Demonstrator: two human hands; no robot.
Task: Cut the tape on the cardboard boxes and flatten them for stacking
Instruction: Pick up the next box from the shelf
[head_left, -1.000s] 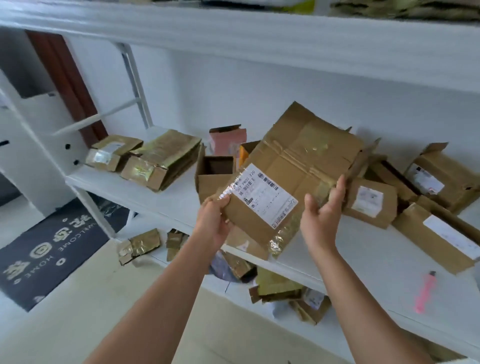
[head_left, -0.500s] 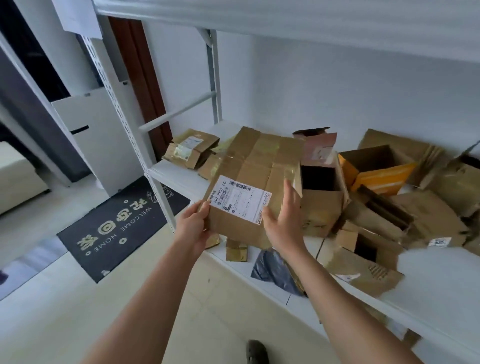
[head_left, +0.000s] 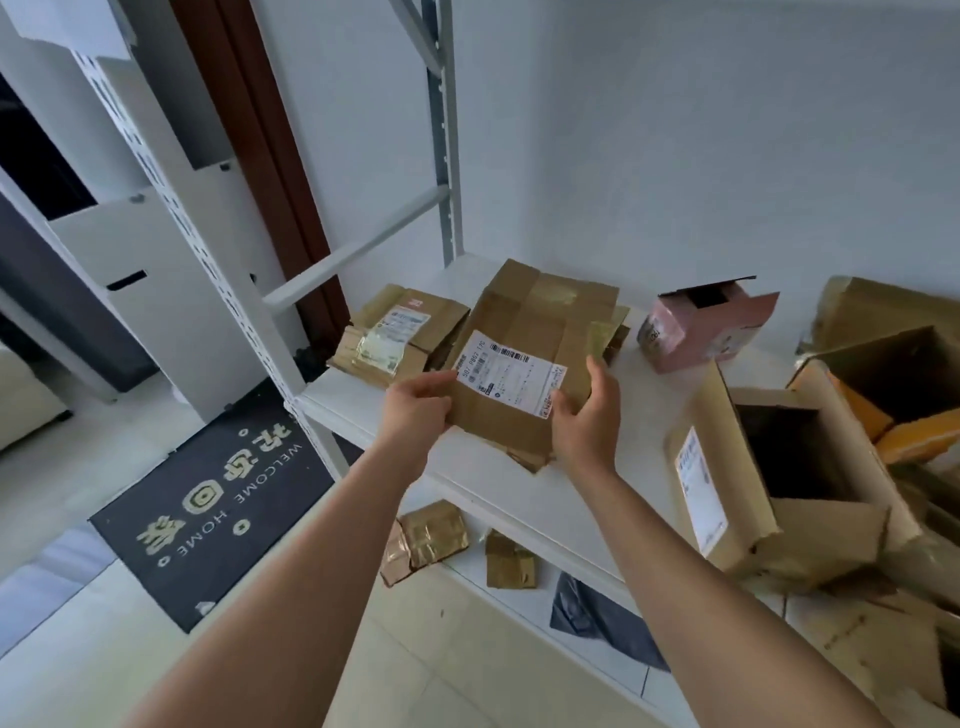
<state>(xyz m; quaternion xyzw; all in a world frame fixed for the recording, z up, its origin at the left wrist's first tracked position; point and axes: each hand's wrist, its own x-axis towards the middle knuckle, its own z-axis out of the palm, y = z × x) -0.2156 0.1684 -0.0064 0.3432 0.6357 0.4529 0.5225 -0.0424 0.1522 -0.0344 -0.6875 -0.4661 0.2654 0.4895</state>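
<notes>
A flattened brown cardboard box (head_left: 524, 322) with a white shipping label lies tilted over the left end of the white shelf (head_left: 498, 483). My left hand (head_left: 418, 408) grips its near left edge. My right hand (head_left: 589, 415) holds its near right edge, thumb up along the side. Under and behind it lies a pile of other flattened boxes (head_left: 400, 338) with shiny tape. No cutter is in view.
Open boxes stand to the right: a pink one (head_left: 701, 327), a brown one (head_left: 779, 467) with a label, an orange-lined one (head_left: 883, 395). More flattened cardboard (head_left: 426, 535) lies on the lower shelf. A shelf post (head_left: 208, 260) and a black doormat (head_left: 218, 499) are at left.
Both hands carried the flattened box leftward, from the middle of the shelf to over the pile at its left end, and lowered it. The camera turned left with it.
</notes>
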